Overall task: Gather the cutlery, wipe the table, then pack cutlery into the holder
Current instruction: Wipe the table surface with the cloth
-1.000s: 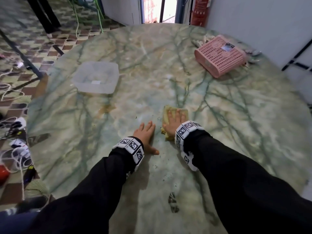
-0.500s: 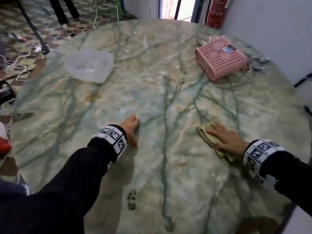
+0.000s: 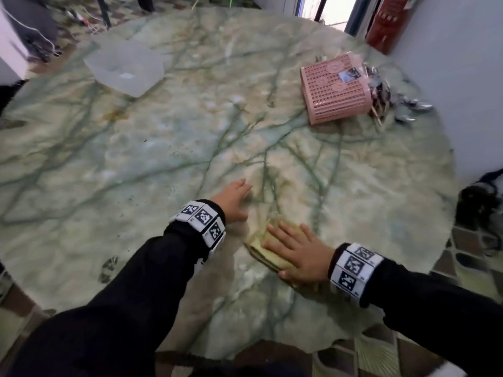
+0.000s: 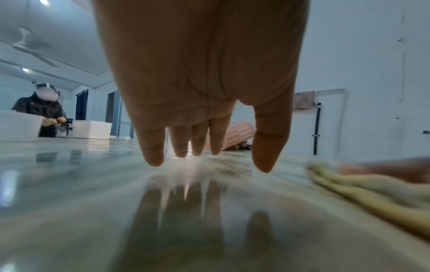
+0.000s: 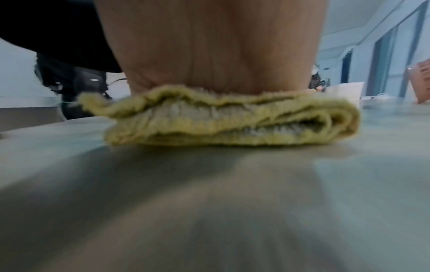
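Observation:
My right hand lies flat with straight fingers on a folded yellow cloth and presses it onto the green marble table, near the front edge. The right wrist view shows the cloth bunched under my palm. Just to the left, my left hand rests open on the table with its fingers straight and holding nothing. The pink perforated cutlery holder lies on its side at the far right. Spoons and other cutlery are piled beside it.
A clear plastic tub stands at the far left of the table. Dark crumbs speckle the middle. A red fire extinguisher leans by the wall behind. Another person works at a table farther off.
My right hand has slid the cloth back leftward and nearer, from the right side to close beside my left hand. The left hand has stayed on the table.

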